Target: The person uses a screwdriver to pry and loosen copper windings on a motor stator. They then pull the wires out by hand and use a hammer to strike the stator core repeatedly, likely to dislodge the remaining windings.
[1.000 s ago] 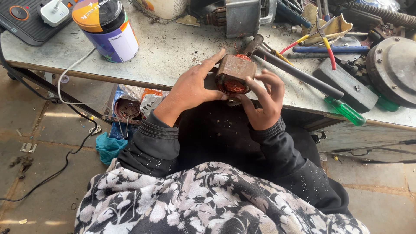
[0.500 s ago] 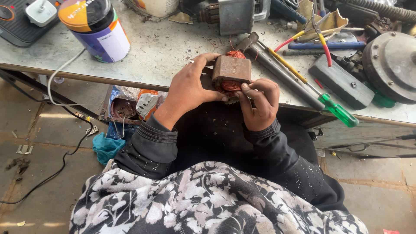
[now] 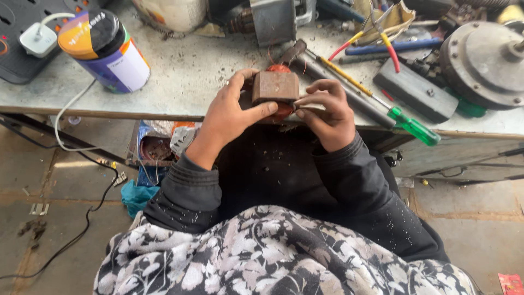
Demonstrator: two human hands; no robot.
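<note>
A: Starting from the left, what could go wrong here?

B: The white cable (image 3: 65,117) hangs off the desk (image 3: 185,82) edge from the plug on the black power strip (image 3: 22,49), close to the person's left side. An elbow catching it could, I think, drag the strip or tip the purple jar with the black lid (image 3: 106,52).

A: And at the hands?

B: The rusty brown block with red winding (image 3: 275,90) is held right at the desk's front edge, over the lap. The left hand (image 3: 232,114) is clamped on its left side, thumb across the front face. The right hand (image 3: 327,112) is closed in a pinch on something thin and pale at the block's right edge; I cannot tell what it is. If the left grip loosens, the block would likely fall into the lap or onto the floor. Loose red wire strands curl up from its top and could snag or break under a hard pull.

A: Further right?

B: The green-handled screwdriver (image 3: 404,121) lies just beside the right wrist, its handle over the desk edge. A nudge might knock it off. The round grey metal disc (image 3: 483,63) sits well apart.
</note>
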